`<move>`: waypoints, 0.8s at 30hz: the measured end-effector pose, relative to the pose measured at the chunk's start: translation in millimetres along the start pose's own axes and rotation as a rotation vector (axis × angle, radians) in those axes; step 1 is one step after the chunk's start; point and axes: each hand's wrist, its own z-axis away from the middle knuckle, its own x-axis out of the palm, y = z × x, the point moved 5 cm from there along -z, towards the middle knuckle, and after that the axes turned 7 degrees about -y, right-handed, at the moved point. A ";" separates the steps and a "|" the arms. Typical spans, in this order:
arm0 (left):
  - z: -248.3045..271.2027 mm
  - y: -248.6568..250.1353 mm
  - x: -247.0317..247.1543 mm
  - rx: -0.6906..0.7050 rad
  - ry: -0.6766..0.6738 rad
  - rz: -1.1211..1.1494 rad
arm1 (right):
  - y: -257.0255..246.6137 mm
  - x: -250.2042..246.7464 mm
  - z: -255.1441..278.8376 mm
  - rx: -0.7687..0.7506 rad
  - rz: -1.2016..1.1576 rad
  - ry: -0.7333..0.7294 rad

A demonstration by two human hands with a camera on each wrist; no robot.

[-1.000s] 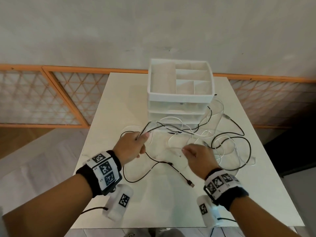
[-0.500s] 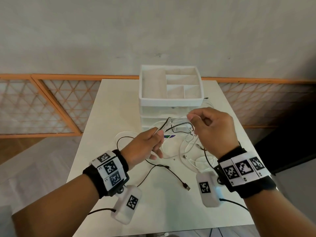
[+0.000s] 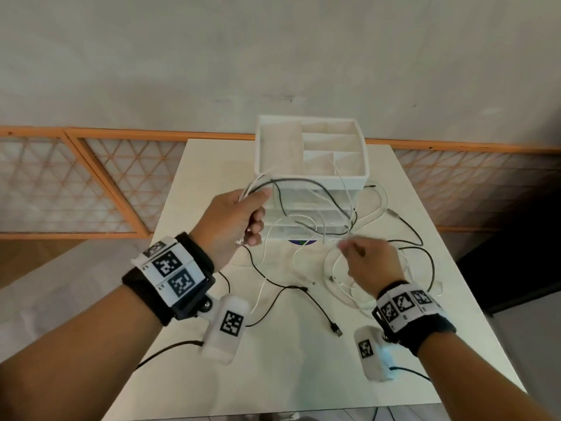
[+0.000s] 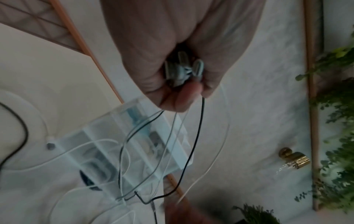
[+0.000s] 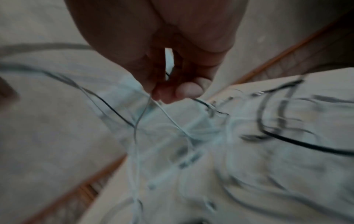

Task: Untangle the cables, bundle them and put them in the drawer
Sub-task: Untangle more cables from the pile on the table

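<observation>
Black and white cables (image 3: 315, 214) hang tangled in front of the drawer unit (image 3: 312, 165) and trail onto the tabletop (image 3: 291, 375). The left hand (image 3: 233, 220) grips several strands, raised; the right hand (image 3: 372, 262) pinches a white one lower down. Untangling is under way; next, that strand likely needs drawing free of the knot.

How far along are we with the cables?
Early. Nothing is bundled or stowed: the drawers look shut. In hand: left hand grips several lifted strands, right hand pinches a white cable. Left: the cables on the table remain tangled.
</observation>
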 end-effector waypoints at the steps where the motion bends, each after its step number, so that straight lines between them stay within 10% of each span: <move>1: -0.1 -7.6 2.4 -0.043 0.022 -0.010 | -21.1 -14.9 0.5 -0.087 -0.079 0.078; 11: -9.4 -53.7 50.3 -0.106 -0.227 -0.265 | -150.0 -108.0 13.2 -0.592 -0.602 0.218; 18: -10.5 -73.6 -18.7 -0.238 0.015 -0.318 | -61.7 -146.3 -31.4 -0.257 -0.205 0.411; 24: -2.3 -58.4 -20.2 -0.302 -0.078 -0.346 | -32.4 -142.2 -61.7 -0.043 -0.079 0.296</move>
